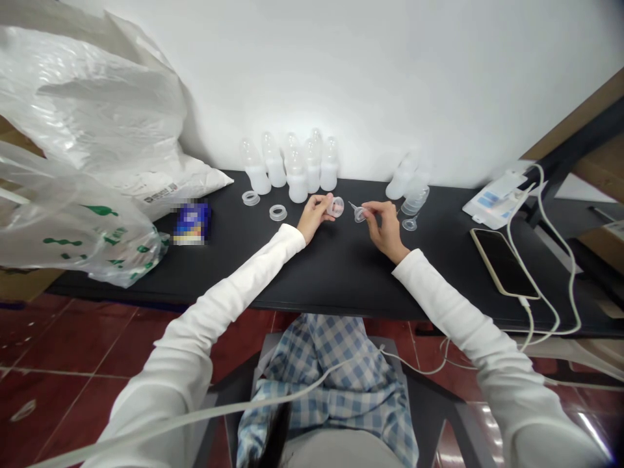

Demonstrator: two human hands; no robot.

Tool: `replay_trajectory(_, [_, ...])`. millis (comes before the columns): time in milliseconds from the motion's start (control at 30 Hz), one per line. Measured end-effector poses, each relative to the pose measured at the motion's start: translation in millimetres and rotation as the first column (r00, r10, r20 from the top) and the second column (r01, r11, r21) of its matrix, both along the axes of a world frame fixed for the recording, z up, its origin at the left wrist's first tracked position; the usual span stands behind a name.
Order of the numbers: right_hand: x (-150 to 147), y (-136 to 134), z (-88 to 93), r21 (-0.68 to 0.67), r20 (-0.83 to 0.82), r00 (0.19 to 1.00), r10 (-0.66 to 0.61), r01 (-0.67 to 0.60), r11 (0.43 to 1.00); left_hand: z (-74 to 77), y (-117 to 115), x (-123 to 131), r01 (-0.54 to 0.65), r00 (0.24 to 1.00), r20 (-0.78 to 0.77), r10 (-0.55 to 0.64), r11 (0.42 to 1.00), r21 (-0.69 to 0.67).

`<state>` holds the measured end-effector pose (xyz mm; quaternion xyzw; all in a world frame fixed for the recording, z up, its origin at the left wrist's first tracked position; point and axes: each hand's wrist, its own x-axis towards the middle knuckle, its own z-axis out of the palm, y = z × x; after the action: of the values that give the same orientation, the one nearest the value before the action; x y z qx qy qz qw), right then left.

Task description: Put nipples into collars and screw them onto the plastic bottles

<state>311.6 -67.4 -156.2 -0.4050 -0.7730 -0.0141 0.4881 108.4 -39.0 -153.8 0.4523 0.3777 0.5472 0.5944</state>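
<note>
My left hand (pixel 318 216) is closed on a translucent bottle collar ring (pixel 336 207), its round opening turned to the right. In my right hand (pixel 385 227) a clear bottle nipple (pixel 360 214) with a round flange and a thin tip is pinched, a short way right of the ring. The two pieces are apart. Beyond my left hand stand several white baby bottles (pixel 297 185) with clear domed caps. Two loose collar rings, one nearer (pixel 277 212) and one farther (pixel 251 197), lie to its left. Another clear nipple (pixel 410 223) lies right of my right hand.
Clear domed caps (pixel 415 199) and white bottles (pixel 400 179) stand at the back right. A phone (pixel 504 263) with a white cable (pixel 550 312) lies on the black table (pixel 331 273). Large plastic bags (pixel 97 117) and a blue packet (pixel 192 222) are at the left. A wall rises behind.
</note>
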Motion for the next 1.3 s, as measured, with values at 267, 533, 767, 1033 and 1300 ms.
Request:
replay_trajectory(267, [-7, 1, -2.5, -0.083, 0.039, 0.995, 0.087, -0.083, 0.993, 0.1, -6, 1, 0.153, 0.976, 0.172, -0.136, 0.984, -0.09])
replay_trajectory(533, [-9, 3, -3.4, -0.059, 0.043, 0.997, 0.063, -0.06, 0.996, -5.2, -10, 7, 0.26, 0.951, 0.209, -0.229, 0.957, -0.13])
replay_trajectory(767, [-11, 4, -2.6, -0.04, -0.019, 0.999, 0.027, -0.028, 0.999, -6.0, -11, 5, 0.278, 0.946, 0.198, -0.259, 0.957, -0.078])
replay_trajectory(1033, [-12, 3, -1.0, -0.068, -0.032, 0.999, -0.013, 0.01, 0.998, -8.4, -10, 5, 0.282, 0.948, 0.169, -0.27, 0.958, -0.049])
replay_trajectory(1300, [-14, 4, -3.3, -0.083, -0.111, 0.993, 0.046, -0.055, 0.995, -3.1, -13, 7, 0.291, 0.95, 0.132, -0.283, 0.956, -0.044])
